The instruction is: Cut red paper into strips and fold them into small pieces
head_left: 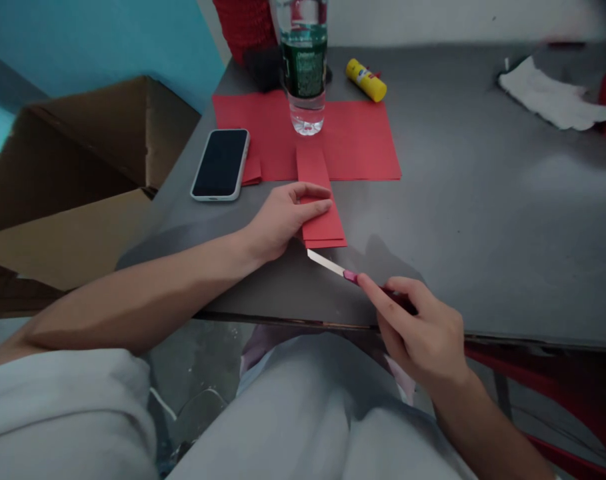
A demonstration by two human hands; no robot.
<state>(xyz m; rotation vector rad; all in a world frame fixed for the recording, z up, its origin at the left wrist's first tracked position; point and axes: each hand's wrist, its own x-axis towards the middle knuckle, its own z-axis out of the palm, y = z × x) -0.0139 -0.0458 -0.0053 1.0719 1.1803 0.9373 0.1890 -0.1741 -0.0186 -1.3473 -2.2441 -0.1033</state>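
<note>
A folded strip of red paper (323, 223) lies on the grey table, its layered near edges slightly uneven. My left hand (287, 217) is closed on its left side, with thumb and fingers across the top of the paper. In my right hand (417, 327) is a knife (327, 262) with a pale blade and a pinkish collar; the fist hides most of its handle. The blade points left, its tip just below the strip's near edge. Beyond the strip, a larger red paper sheet (363, 143) lies flat under a water bottle (306, 73).
A phone (221, 163) rests at the left over a small red paper piece (253, 170). A yellow glue stick (366, 80) lies behind the sheet. Crumpled white tissue (550, 93) is at far right. An open cardboard box (73, 220) stands left of the table.
</note>
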